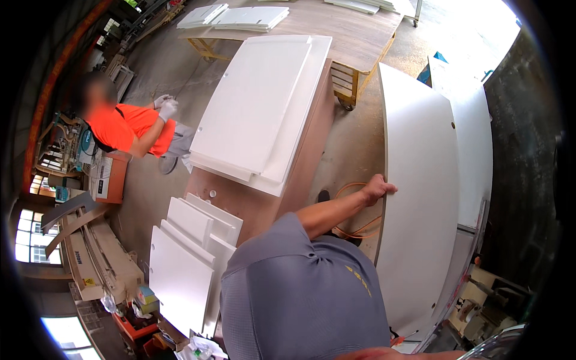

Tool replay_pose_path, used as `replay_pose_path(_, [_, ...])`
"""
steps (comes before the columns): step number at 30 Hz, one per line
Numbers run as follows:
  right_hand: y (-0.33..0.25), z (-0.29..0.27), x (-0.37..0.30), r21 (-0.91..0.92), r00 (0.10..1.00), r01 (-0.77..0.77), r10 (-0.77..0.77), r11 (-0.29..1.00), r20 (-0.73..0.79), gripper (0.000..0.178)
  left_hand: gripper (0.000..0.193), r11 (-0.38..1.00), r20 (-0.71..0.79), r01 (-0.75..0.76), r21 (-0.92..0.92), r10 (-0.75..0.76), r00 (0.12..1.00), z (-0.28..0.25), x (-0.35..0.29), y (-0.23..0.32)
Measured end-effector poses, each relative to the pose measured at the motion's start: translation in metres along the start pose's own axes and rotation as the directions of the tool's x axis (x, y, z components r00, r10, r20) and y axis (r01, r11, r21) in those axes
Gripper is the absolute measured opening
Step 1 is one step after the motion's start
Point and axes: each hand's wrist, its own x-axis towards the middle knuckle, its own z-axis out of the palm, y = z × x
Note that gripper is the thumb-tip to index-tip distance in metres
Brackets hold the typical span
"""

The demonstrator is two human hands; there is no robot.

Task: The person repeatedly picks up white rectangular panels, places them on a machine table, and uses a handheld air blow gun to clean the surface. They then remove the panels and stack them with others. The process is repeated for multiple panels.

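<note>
A: In the head view, where is the held thing?

B: The long white panel (420,174) is at the right of the brown table (225,207). The left hand (378,188) pinches its left edge: one digit lies upon the face, the others seem to go around the edge.

A: Why is it held there?

B: I suppose the edge gives an easy hold and keeps the panel steady. The right hand is outside the view, so I cannot tell its grip.

A: And the other panels?

B: A pile of wide panels (258,102) lies upon the brown table, perhaps flat so that they do not bend. Smaller panels (183,252) overlap like steps at its near end; maybe this makes each edge easy to take. Beyond it, a wooden table (330,36) carries more white boards (252,18).

A: Are there containers?

B: One red crate (131,332), to the near left of the brown table. Its contents are too small to name.
</note>
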Motion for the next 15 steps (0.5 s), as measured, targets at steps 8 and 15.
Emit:
replay_pose_path(8, [-0.052,0.044,-0.013,-0.042,0.991,0.131,-0.13,0.991,0.004,0.038,0.016,0.965,-0.046,-0.099,-0.241,0.091,0.995,-0.097,-0.034,0.114])
replay_pose_path(15, [-0.182,0.161,0.007,-0.048,0.884,0.441,-0.424,0.896,0.196,0.043,0.02,0.861,-0.229,-0.357,-0.362,0.289,0.929,-0.181,-0.079,0.184])
